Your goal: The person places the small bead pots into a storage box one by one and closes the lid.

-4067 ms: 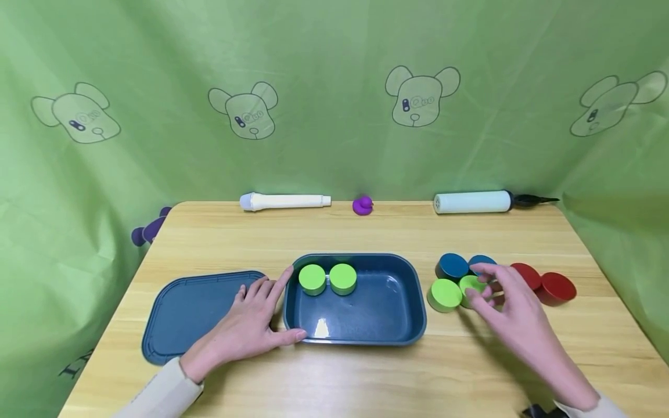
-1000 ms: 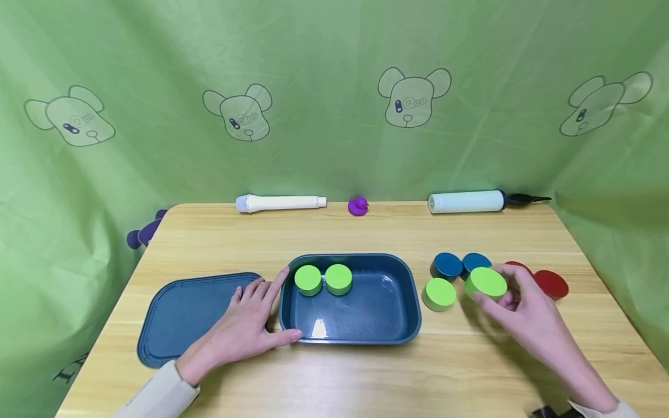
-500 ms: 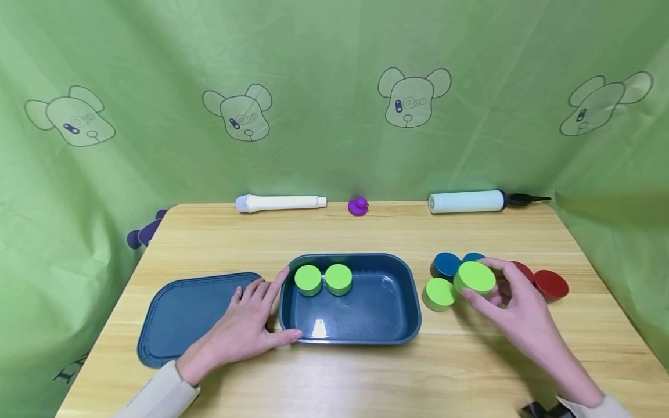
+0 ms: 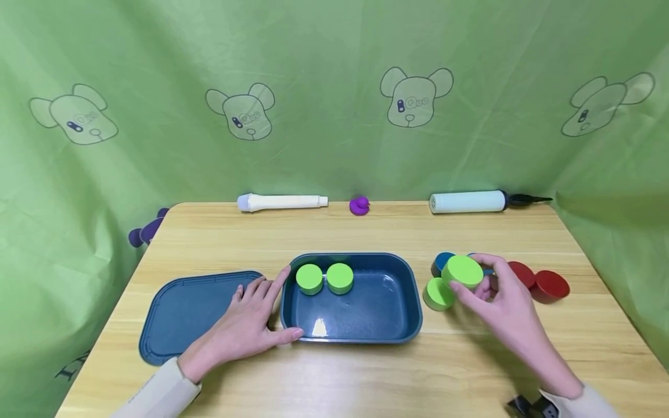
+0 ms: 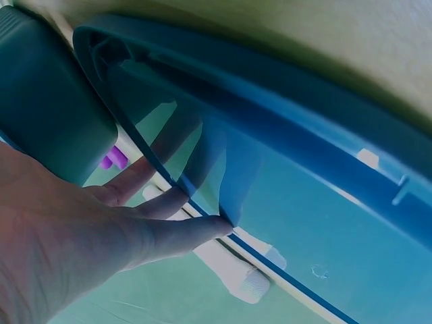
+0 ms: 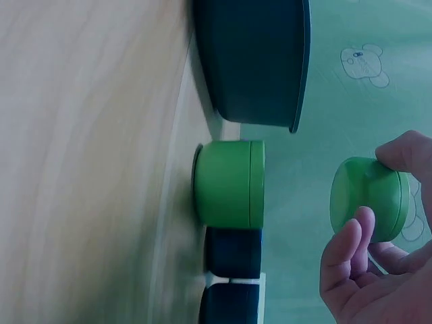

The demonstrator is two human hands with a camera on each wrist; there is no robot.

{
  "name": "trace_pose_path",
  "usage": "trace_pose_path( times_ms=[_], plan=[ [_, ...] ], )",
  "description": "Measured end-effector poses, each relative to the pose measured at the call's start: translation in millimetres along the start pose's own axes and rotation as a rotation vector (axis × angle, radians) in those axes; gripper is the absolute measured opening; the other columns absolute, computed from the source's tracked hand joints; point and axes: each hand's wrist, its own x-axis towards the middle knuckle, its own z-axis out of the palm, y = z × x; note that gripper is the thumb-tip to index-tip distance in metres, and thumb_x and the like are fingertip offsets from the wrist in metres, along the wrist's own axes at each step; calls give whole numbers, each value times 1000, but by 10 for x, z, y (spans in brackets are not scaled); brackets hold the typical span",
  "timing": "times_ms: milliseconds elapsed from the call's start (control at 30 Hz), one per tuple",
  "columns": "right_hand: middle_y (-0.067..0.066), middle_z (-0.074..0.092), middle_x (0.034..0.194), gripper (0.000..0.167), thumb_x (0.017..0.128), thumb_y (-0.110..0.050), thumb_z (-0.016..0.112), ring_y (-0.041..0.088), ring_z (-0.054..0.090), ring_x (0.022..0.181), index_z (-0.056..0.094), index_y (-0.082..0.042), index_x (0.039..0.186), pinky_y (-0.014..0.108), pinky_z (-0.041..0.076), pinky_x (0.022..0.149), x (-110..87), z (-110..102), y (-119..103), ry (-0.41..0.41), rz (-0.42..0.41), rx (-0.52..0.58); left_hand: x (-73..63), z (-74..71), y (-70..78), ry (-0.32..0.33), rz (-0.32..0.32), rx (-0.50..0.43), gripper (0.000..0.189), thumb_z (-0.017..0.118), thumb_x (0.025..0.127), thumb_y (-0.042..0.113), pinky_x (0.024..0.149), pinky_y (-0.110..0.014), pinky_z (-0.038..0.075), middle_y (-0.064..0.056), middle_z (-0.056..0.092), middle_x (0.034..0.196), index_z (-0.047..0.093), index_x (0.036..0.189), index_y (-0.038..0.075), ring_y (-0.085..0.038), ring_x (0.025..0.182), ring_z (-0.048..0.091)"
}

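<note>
My right hand [image 4: 502,296] pinches a small round green lidded container [image 4: 462,271] between thumb and fingers. The right wrist view shows this held container [image 6: 370,197] clear of the table. Below and left of it in the head view, another green container [image 4: 438,294] stands on the table. My left hand [image 4: 243,322] lies with straight fingers at the left end of a dark blue box [image 4: 360,316], thumb and index finger along its rim. Its other fingertips touch the flat blue lid [image 5: 324,223] in the left wrist view. Two green containers [image 4: 309,280] stand in the box's back left part.
Blue containers [image 4: 441,264], partly hidden, stand behind the held one. Two red containers [image 4: 550,286] are right of my right hand. Along the back edge lie a white toy microphone [image 4: 282,202], a purple rubber duck [image 4: 359,205] and a pale cylindrical pump [image 4: 467,202].
My right hand has taken hold of the green container, raised it off the table and carried it left, over the other green one. The left hand has stayed at the box.
</note>
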Motion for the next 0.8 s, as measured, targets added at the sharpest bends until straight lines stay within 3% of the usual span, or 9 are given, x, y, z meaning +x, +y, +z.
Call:
trace_pose_path(
  times_ms=[600,800],
  plan=[
    [8,62,87,63,87,-15,95,17,57,77,60,-5,139,16,47,64,95,200,-243,-48,-71,68,12,-3,14,2,7,4,116,59,92,87,114,-86,23,-20,53,155,10,178,27,-52,151,38],
    [6,62,87,63,87,-14,95,19,57,75,63,-10,141,18,47,63,113,269,-294,-56,-106,104,3,0,13,4,5,-3,115,59,92,87,113,-86,23,-20,53,155,10,178,27,-52,151,39]
  ],
)
